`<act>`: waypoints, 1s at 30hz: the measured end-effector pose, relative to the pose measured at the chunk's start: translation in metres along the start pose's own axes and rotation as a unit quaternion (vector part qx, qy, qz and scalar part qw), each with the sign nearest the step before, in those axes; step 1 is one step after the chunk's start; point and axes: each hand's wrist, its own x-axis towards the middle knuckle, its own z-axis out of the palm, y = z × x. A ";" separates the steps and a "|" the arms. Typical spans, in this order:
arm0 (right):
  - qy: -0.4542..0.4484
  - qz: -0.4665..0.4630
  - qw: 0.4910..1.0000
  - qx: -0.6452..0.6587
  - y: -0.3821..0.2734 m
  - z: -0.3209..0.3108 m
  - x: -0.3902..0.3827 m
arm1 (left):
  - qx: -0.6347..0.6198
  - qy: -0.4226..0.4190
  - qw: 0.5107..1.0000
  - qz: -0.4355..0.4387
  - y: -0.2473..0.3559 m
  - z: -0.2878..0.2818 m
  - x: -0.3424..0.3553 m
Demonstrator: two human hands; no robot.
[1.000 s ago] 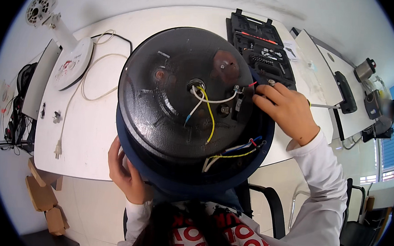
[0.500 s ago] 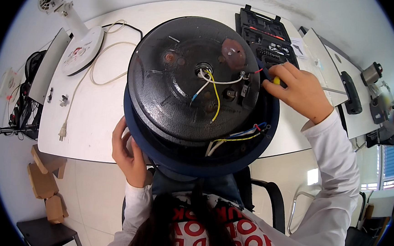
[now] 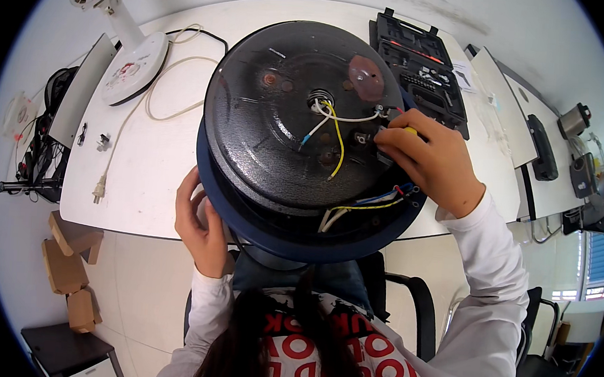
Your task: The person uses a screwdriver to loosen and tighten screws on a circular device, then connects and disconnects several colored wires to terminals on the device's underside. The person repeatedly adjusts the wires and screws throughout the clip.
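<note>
In front of me, a round black metal base (image 3: pixel 270 144) sits in a dark blue round housing (image 3: pixel 270 242). White, blue-tipped and yellow wires (image 3: pixel 338 145) come out of a central hole in the base. More wires (image 3: pixel 367 203) with ring ends lie in the gap at the lower right. My left hand (image 3: pixel 204 234) grips the housing's lower left side with bent fingers. My right hand (image 3: pixel 430 155) is closed at the base's right edge, fingertips by a small metal fitting (image 3: pixel 361 138). A yellow bit of a screwdriver (image 3: pixel 410 130) shows between its fingers; the rest is hidden.
A black tool case (image 3: pixel 422 71) lies open at the back right of the white table (image 3: pixel 154 192). At left stand a small white fan (image 3: pixel 135 65), its power cord and plug (image 3: pixel 99 188). Cardboard boxes (image 3: pixel 65 270) are stacked on the left; an office chair arm (image 3: pixel 416 308) is near me.
My right hand has moved left and slightly down, onto the black base's right edge. The screwdriver's shaft, seen before right of the hand, no longer shows. My left hand keeps its place on the housing.
</note>
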 end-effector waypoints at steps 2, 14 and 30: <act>0.002 0.007 1.000 -0.002 -0.004 0.002 0.002 | 0.003 0.003 1.000 0.001 -0.002 -0.001 0.000; 0.026 0.069 0.997 0.022 -0.017 0.005 -0.006 | 0.128 0.011 0.982 0.138 0.053 -0.012 0.022; 0.092 0.100 0.987 0.080 -0.043 0.010 0.005 | 0.258 -0.273 0.845 0.380 0.122 0.013 0.109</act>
